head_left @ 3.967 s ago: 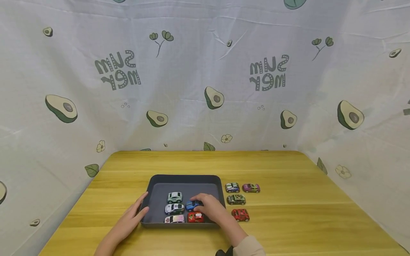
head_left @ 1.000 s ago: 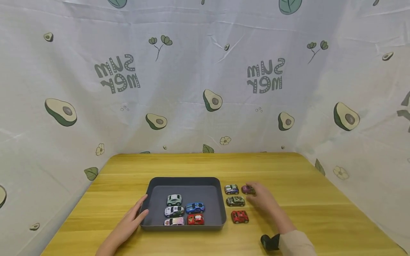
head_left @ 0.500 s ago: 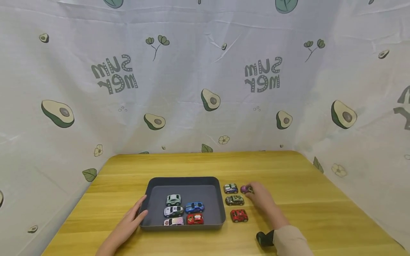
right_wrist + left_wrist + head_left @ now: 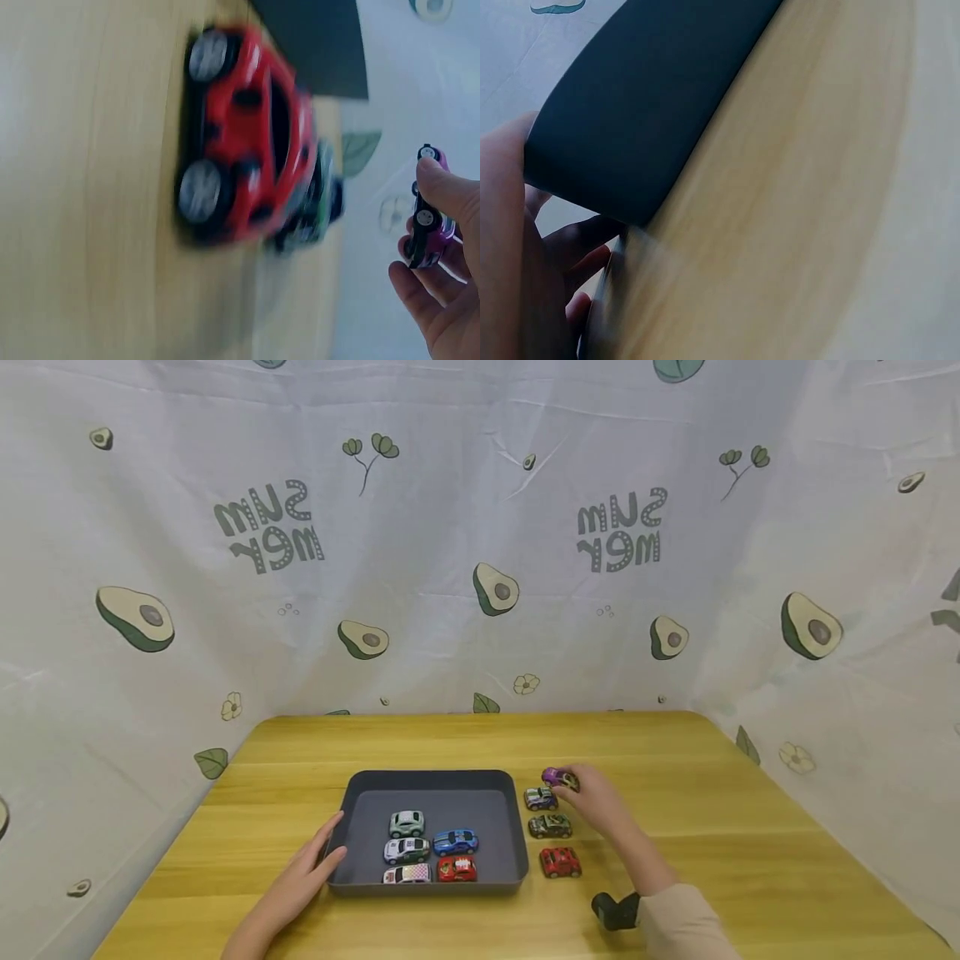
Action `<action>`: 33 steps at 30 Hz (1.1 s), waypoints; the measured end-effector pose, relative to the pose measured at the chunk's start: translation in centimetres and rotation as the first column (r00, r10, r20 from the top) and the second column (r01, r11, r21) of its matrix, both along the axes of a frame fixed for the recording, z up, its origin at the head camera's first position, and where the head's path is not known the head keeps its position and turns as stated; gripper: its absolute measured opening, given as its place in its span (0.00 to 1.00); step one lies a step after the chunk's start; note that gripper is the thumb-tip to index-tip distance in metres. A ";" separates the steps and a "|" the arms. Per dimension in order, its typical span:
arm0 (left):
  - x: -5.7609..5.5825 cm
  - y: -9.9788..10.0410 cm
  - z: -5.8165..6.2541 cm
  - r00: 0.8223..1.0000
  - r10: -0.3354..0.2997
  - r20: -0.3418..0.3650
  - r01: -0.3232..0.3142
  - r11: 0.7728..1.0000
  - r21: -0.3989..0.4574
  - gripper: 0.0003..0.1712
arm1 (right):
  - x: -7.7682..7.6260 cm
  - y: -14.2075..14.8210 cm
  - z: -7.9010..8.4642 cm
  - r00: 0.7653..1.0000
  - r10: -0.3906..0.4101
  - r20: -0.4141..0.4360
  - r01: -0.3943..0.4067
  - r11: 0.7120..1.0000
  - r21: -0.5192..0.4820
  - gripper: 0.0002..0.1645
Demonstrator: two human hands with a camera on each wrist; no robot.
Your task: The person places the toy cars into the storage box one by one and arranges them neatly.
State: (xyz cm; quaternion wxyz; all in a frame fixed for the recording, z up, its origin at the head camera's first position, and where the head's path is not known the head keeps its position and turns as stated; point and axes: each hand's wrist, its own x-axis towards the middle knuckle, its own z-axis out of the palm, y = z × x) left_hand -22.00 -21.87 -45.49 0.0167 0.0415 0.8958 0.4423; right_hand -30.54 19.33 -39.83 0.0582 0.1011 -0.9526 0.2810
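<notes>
In the head view my right hand (image 4: 592, 793) pinches a purple toy car (image 4: 560, 779) between thumb and fingers, raised beyond the white-and-blue toy car (image 4: 541, 798). The right wrist view shows the purple car's wheels and underside, with my thumb across it. My left hand (image 4: 300, 877) touches the left side of a dark grey tray (image 4: 427, 890), its fingers extended along the wall and its thumb by the front corner. Inside the tray stand a pale green car (image 4: 407, 823), a white car (image 4: 407, 850), a checkered car (image 4: 407, 874), a blue car (image 4: 455, 842) and a red car (image 4: 457, 868).
Right of the tray, a camouflage toy car (image 4: 550, 826) and a red toy car (image 4: 560, 862) sit on the wooden table (image 4: 720, 843). A black device (image 4: 617, 912) is at my right wrist. A printed curtain (image 4: 420, 568) hangs behind and beside the table.
My right hand let go of the blue car in the tray, moved right and took hold of the purple car. It then lifted that car and carried it left. My left hand stayed put.
</notes>
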 end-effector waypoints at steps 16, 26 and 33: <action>0.0 0.0 -0.1 1.000 -0.006 -0.002 0.006 1.000 0.003 0.35 | 2.0 -8.9 -0.1 0.983 0.180 -0.032 -0.180 0.983 -0.029 0.19; 0.1 -0.1 0.0 1.000 -0.007 0.001 0.007 1.000 0.001 0.35 | 2.2 -9.8 -0.7 0.973 0.227 -0.050 -0.227 0.974 0.013 0.19; 0.0 -0.1 -0.2 1.000 -0.005 -0.017 0.005 1.000 0.003 0.35 | 2.1 -9.9 -1.1 0.962 0.263 -0.069 -0.263 0.965 0.021 0.18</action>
